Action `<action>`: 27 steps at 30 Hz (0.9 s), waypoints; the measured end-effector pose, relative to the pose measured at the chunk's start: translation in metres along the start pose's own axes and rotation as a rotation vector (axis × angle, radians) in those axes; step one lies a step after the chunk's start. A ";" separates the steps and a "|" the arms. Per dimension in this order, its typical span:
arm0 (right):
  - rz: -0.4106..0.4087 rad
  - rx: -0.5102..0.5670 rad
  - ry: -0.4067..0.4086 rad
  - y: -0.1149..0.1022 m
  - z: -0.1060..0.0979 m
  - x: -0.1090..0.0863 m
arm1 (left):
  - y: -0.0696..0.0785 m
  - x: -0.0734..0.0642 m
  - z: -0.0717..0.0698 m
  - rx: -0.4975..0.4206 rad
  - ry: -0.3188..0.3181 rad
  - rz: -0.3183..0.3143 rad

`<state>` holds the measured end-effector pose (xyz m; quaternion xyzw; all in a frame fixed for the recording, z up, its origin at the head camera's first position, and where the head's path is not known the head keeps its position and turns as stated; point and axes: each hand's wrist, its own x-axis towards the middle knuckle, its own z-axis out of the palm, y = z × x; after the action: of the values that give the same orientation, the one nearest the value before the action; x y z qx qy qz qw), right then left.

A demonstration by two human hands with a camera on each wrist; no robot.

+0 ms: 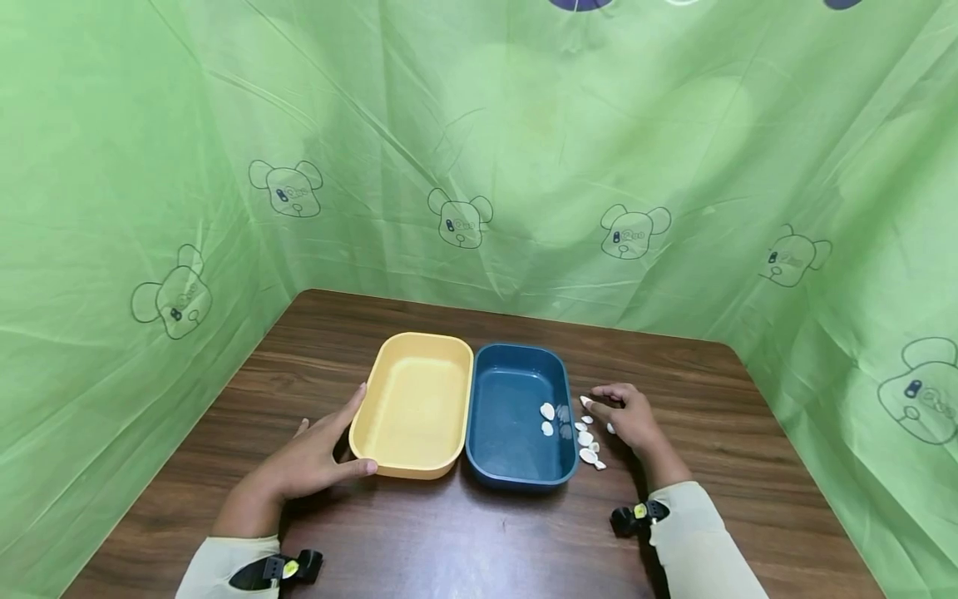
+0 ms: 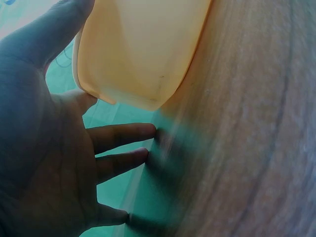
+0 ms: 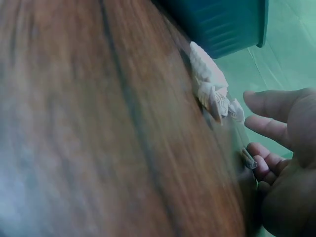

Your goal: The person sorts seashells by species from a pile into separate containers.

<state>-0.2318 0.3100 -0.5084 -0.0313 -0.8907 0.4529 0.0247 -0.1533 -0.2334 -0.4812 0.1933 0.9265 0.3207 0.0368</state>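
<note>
My left hand (image 1: pixel 318 456) rests against the near left corner of a yellow tray (image 1: pixel 358 424). Its thumb touches the near rim and its index finger lies along the left side; the other fingertips reach the table in the left wrist view. Beside that tray stands a dark blue tray (image 1: pixel 509 481) with two white seashells (image 1: pixel 547 412) inside. Several more white shells (image 1: pixel 586 438) lie on the table along its right wall. Over them is my right hand (image 1: pixel 632 420), thumb and forefinger apart near a shell (image 3: pixel 237 110). Another small shell (image 3: pixel 248 159) is close to its lower fingers.
The trays stand side by side on a dark wood-grain table (image 1: pixel 688 399). Green curtain (image 1: pixel 524 150) printed with bear faces hangs behind the table and at both sides. Each wrist wears a black camera strap (image 1: pixel 273 571).
</note>
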 end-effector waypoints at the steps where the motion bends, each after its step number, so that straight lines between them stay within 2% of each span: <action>1: -0.007 -0.007 0.004 0.002 0.000 0.000 | 0.000 0.000 0.000 0.001 -0.002 0.000; 16: -0.106 -0.066 0.063 0.007 0.010 -0.003 | 0.002 0.000 -0.001 0.011 -0.015 -0.002; 27: -0.094 -0.048 0.085 0.006 0.010 -0.004 | 0.001 0.001 -0.001 0.013 -0.008 0.002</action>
<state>-0.2281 0.3047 -0.5194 -0.0095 -0.8998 0.4282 0.0830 -0.1542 -0.2326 -0.4794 0.1958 0.9282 0.3140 0.0392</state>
